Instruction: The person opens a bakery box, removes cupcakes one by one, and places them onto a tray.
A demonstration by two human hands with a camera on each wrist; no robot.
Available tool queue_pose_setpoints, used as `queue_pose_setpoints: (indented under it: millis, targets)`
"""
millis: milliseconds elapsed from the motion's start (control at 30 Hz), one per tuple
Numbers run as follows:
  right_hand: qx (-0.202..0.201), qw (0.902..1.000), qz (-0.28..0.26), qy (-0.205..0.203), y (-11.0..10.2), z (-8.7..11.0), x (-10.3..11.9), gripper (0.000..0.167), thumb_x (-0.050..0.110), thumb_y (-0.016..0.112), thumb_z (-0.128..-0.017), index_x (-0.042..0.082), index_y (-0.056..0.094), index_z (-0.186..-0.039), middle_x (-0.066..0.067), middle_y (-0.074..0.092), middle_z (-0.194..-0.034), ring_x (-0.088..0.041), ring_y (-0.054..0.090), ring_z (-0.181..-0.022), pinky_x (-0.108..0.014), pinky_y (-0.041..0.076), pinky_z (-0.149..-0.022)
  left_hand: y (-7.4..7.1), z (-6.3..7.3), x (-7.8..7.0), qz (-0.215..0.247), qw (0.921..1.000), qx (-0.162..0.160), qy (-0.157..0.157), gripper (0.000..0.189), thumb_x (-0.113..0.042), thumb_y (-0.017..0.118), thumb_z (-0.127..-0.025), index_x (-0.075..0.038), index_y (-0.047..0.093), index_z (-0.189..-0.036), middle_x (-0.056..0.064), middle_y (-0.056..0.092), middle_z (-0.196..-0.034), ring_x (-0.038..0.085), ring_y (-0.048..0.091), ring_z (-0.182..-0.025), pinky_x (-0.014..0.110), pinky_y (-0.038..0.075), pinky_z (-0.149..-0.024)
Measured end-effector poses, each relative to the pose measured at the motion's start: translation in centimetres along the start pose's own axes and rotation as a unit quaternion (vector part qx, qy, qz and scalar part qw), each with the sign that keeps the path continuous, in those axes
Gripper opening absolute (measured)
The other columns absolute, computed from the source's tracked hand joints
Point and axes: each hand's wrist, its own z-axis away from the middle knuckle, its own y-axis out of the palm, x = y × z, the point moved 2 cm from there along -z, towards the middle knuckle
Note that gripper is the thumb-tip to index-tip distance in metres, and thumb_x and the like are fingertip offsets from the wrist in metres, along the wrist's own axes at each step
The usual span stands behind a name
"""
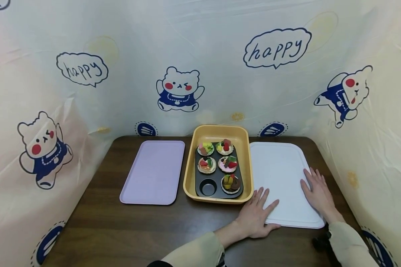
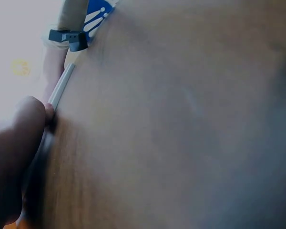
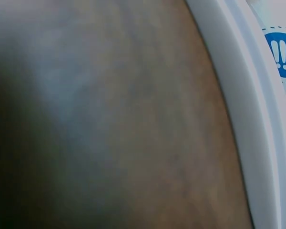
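A white rectangular board (image 1: 277, 170) with rounded corners lies at the right of the table. My left hand (image 1: 255, 218) rests at its near left corner, fingers spread and straight. On the board's right edge lies my right hand (image 1: 319, 193), its fingers extended over the surface. The left wrist view shows part of the left hand (image 2: 16, 138) beside the board's thin edge (image 2: 62, 86). In the right wrist view the board's pale curved rim (image 3: 248, 105) runs down the right side, while the right hand's fingers are out of sight.
Left of the board, a yellow tray (image 1: 189, 181) holds a dark muffin pan (image 1: 200, 193) with several fruit-topped tarts (image 1: 206, 165) and one bare cup (image 1: 208, 187). A lilac tray (image 1: 153, 172) lies farther left. A printed curtain (image 1: 127, 81) surrounds the brown table (image 1: 130, 237).
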Motion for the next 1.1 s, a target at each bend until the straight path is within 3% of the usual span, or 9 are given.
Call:
queue_pose_setpoints:
  millis: [300, 567, 733, 833, 933, 1100]
  targets:
    - [0.003, 0.9999, 0.006, 0.011, 0.2, -2.4, 0.2, 0.064, 0.032, 0.047, -0.116, -0.009, 0.039, -0.164, -0.04, 0.026, -0.173, -0.06, 0.015, -0.165, -0.066, 0.007, -0.138, 0.2, -1.1, 0.5, 0.029, 0.999, -0.013, -0.033, 0.069, -0.064, 0.032, -0.115, -0.032, 0.027, -0.176, 0.011, 0.017, -0.186, 0.03, 0.014, -0.174, 0.035, 0.03, -0.137]
    - [0.006, 0.9998, 0.017, 0.011, 0.2, -3.6, 0.0, 0.062, 0.03, 0.048, -0.115, -0.008, 0.041, -0.163, -0.04, 0.03, -0.171, -0.061, 0.018, -0.164, -0.069, 0.01, -0.137, 0.0, -1.4, 0.0, 0.032, 0.9981, -0.007, -0.053, 0.068, -0.063, 0.03, -0.115, -0.032, 0.028, -0.175, 0.011, 0.019, -0.186, 0.03, 0.015, -0.174, 0.033, 0.034, -0.135]
    - [0.011, 0.9998, 0.015, 0.006, -0.2, -3.9, 0.4, 0.062, 0.03, 0.047, -0.116, -0.01, 0.04, -0.162, -0.042, 0.029, -0.171, -0.062, 0.018, -0.163, -0.073, 0.01, -0.135, -0.6, -1.0, 0.0, 0.039, 0.9972, -0.01, -0.064, 0.067, -0.065, 0.035, -0.114, -0.034, 0.032, -0.174, 0.009, 0.022, -0.185, 0.026, 0.018, -0.174, 0.031, 0.039, -0.131]
    - [0.01, 0.9999, 0.01, 0.003, -0.8, -4.0, 0.8, 0.064, 0.03, 0.047, -0.116, -0.011, 0.037, -0.163, -0.043, 0.026, -0.171, -0.063, 0.016, -0.163, -0.074, 0.008, -0.135, -1.5, -0.3, -0.1, 0.016, 0.9991, -0.001, -0.04, 0.067, -0.066, 0.038, -0.113, -0.035, 0.034, -0.173, 0.009, 0.024, -0.184, 0.025, 0.02, -0.173, 0.034, 0.034, -0.135]
    - [0.006, 1.0, 0.007, 0.001, -1.2, -4.1, 1.3, 0.068, 0.033, 0.048, -0.116, -0.01, 0.032, -0.166, -0.043, 0.02, -0.174, -0.061, 0.012, -0.165, -0.071, 0.004, -0.137, -2.7, 1.2, -0.2, -0.016, 0.9996, 0.021, 0.011, 0.07, -0.067, 0.04, -0.113, -0.035, 0.032, -0.174, 0.009, 0.023, -0.184, 0.025, 0.021, -0.173, 0.039, 0.028, -0.138]
    - [0.004, 0.9993, 0.0, -0.038, -1.5, -4.5, 3.5, 0.076, 0.038, 0.053, -0.114, -0.008, 0.027, -0.169, -0.04, 0.019, -0.176, -0.058, 0.011, -0.167, -0.067, 0.002, -0.139, -4.6, 4.4, 0.1, -0.01, 0.9958, 0.053, 0.075, 0.073, -0.065, 0.045, -0.112, -0.033, 0.028, -0.175, 0.007, 0.021, -0.185, 0.023, 0.023, -0.172, 0.04, 0.026, -0.139]
